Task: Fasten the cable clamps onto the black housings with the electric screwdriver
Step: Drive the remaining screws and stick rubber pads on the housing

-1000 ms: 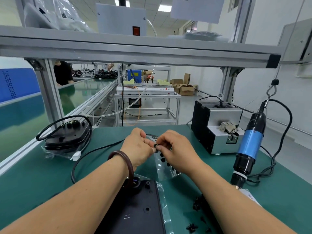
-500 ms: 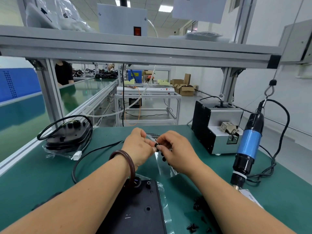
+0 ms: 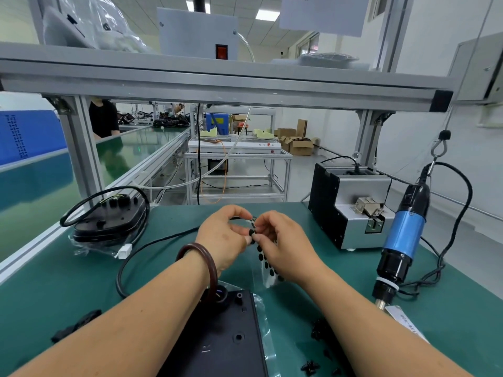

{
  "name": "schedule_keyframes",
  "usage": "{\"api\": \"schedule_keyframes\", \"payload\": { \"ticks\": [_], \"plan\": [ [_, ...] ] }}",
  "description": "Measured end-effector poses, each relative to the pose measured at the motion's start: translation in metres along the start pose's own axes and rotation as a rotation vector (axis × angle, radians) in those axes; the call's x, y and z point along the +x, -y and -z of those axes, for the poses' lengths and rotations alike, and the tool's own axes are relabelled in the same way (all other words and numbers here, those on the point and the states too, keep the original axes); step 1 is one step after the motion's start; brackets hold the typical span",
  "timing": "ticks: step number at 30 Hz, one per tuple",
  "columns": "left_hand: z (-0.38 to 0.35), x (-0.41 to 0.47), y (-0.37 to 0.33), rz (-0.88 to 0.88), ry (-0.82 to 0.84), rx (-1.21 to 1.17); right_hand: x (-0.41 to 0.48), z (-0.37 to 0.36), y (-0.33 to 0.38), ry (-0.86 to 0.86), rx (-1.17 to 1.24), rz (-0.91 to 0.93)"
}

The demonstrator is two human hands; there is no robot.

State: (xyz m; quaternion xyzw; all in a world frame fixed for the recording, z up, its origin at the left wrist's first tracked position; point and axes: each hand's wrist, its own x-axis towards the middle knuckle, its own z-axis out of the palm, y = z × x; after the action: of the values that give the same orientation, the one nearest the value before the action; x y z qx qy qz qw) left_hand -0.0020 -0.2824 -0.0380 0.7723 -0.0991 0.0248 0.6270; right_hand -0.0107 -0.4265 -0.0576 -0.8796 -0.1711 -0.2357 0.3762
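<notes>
Standing by the desk, I'd judge this to be preparation rather than fastening: no clamp is on a housing yet, and the electric screwdriver hangs untouched from its hook over the right edge.

Both hands are raised over the middle of the desk. The left hand and the right hand each pinch a clear strip that carries black dots. The left fingertips close on one dot at its upper end, seemingly to peel it off.

The nearer housing lies at the near edge, under the forearms. The next move calls for freeing that dot cleanly, then putting the strip down so that a hand is free for a clamp and the driver.

By my count there are:
- two black housings, the second housing bagged at the left edge with its cable coiled round it
- one screwdriver
- one screw feeder at the far right corner
- one strip, with several dots that I cannot count exactly

Small black parts, perhaps the clamps, lie scattered toward the near right, too small to count.
</notes>
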Motion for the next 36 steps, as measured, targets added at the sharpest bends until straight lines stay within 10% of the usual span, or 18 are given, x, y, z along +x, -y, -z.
{"api": "schedule_keyframes", "payload": {
  "ticks": [22,36],
  "plan": [
    [-0.002,-0.002,-0.002,-0.022,-0.011,0.155,-0.001,0.0,0.004,-0.018,-0.056,0.137],
    [0.029,-0.011,-0.019,0.121,0.075,0.46,-0.001,0.013,0.012,0.07,0.495,-0.262]
  ]
}}
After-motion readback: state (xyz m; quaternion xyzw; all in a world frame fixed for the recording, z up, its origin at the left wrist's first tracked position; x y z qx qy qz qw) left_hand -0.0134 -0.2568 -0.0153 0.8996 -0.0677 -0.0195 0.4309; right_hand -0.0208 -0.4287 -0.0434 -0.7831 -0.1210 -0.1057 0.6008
